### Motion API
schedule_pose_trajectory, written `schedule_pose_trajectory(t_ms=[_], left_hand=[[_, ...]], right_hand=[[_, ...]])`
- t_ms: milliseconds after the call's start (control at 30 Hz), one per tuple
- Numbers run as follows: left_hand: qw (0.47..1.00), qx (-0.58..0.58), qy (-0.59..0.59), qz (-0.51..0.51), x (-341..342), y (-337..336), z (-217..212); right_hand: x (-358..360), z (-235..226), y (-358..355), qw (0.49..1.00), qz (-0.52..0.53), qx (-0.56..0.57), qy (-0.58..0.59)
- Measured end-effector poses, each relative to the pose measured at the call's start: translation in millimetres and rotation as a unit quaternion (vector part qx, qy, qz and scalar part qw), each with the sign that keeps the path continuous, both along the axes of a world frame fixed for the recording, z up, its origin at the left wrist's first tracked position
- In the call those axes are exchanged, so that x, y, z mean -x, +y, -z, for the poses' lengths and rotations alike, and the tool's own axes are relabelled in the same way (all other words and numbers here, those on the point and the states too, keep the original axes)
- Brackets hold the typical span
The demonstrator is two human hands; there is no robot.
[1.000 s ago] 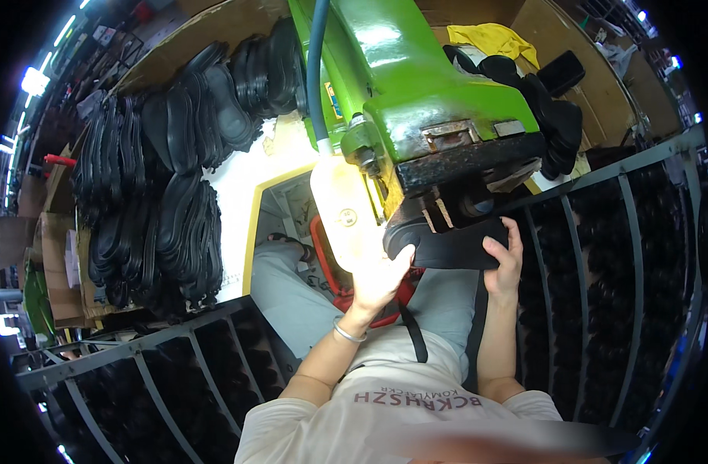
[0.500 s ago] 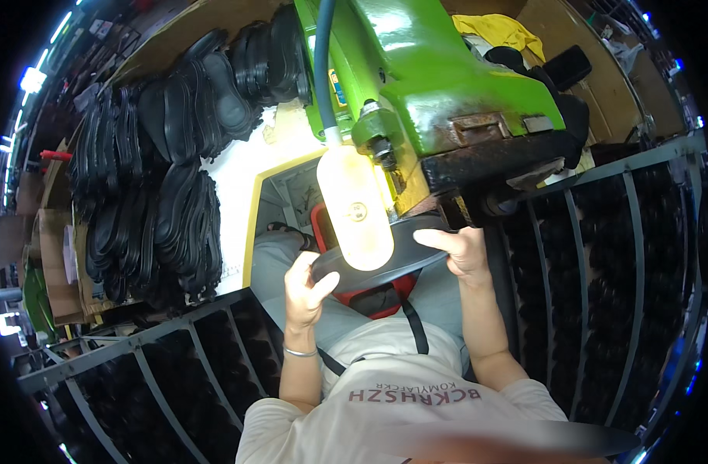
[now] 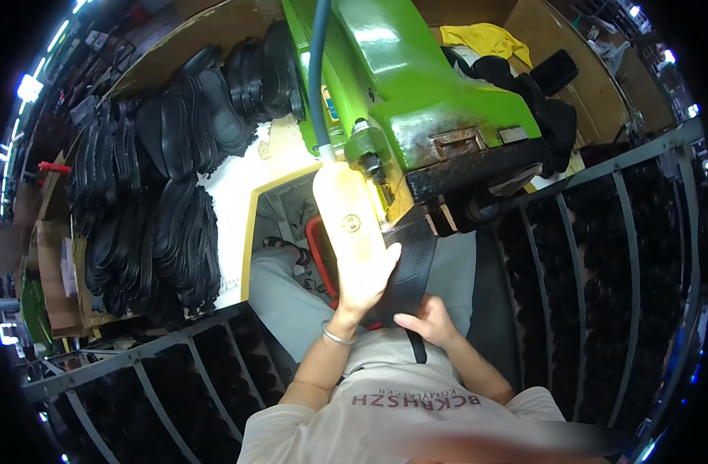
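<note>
A black shoe sole (image 3: pixel 410 272) is held lengthwise below the head of a green machine (image 3: pixel 439 100), its ridged face showing. Its far end reaches under the machine's dark front. My left hand (image 3: pixel 361 284) grips the left edge, thumb up along it, the fingers partly covered by a glowing oblong lamp (image 3: pixel 348 205). Around the near end of the sole closes my right hand (image 3: pixel 433 321), with its thumb on top.
Stacks of black soles (image 3: pixel 184 116) lie on the white table (image 3: pixel 230 201) to the left. Metal racks (image 3: pixel 137 357) filled with dark pieces flank me on both sides. A yellow cloth (image 3: pixel 489 42) and a cardboard box (image 3: pixel 593 100) are behind the machine at right.
The sole has turned from lying crosswise to pointing toward the machine, and its ridged face now shows. My left hand moved right, behind the lamp; my right hand came down nearer my body.
</note>
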State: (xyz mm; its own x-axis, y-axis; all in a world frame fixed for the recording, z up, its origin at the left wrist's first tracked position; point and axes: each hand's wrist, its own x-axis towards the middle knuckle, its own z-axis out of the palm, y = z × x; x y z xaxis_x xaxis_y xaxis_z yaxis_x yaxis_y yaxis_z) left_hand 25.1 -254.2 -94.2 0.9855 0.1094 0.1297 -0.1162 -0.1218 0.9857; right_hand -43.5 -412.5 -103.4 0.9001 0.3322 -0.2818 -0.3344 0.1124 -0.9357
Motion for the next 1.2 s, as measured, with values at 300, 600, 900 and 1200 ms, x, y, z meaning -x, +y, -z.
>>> schedule_pose_trajectory(t_ms=[300, 600, 900, 1200], left_hand=[[0.963, 0.261, 0.070, 0.000, 3, -28, -31], [0.951, 0.299, 0.082, 0.011, -6, -42, -37], [0.997, -0.070, -0.002, -0.039, -7, -17, 11], [0.995, 0.064, -0.060, -0.038, -2, 18, -15]], right_hand=[[-20, -10, -90, 0.963, 0.261, -0.048, -0.041], [-76, -35, -110, 0.956, 0.256, -0.025, -0.140], [-48, -13, -90, 0.946, 0.291, -0.030, -0.142], [-128, -59, -64, 0.972, 0.158, -0.040, -0.168]])
